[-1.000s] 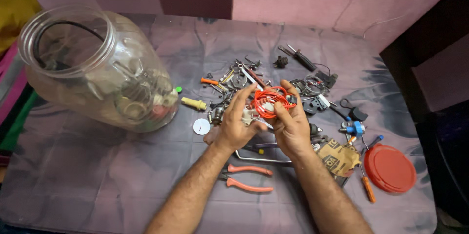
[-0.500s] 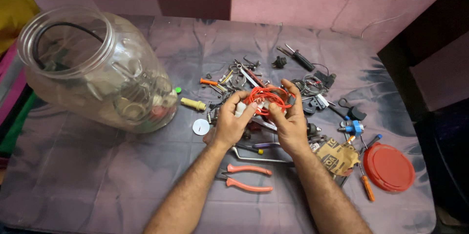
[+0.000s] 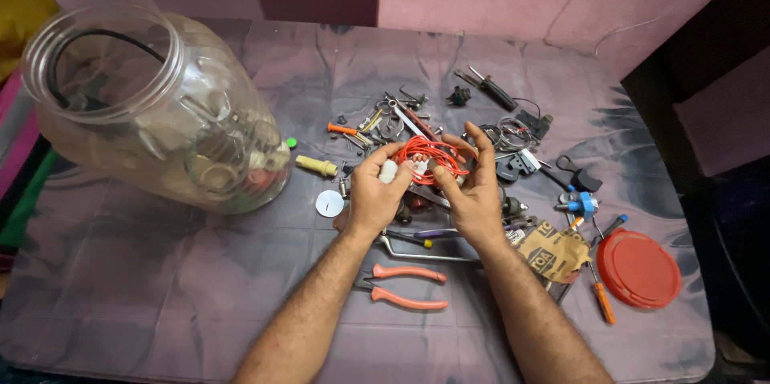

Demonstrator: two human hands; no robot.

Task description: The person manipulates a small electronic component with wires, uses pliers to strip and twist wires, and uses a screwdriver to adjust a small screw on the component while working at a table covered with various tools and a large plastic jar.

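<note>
Two bare forearms rise from the bottom edge of the frame and converge near its centre. The left hand point(image 3: 375, 194) sits just left of centre, back toward the camera, thumb and fingers curled inward in a pinch. The right hand point(image 3: 473, 187) faces it from the right, fingers spread and extended upward, thumb tucked toward the left hand (fingertips nearly meeting). Both wrists are fairly straight.

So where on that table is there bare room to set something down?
The near left corner of the table is bare, bordered by the jar and the pliers. The far strip behind the tool pile is free too. Around both hands, out to the red lid, it is crowded.
</note>
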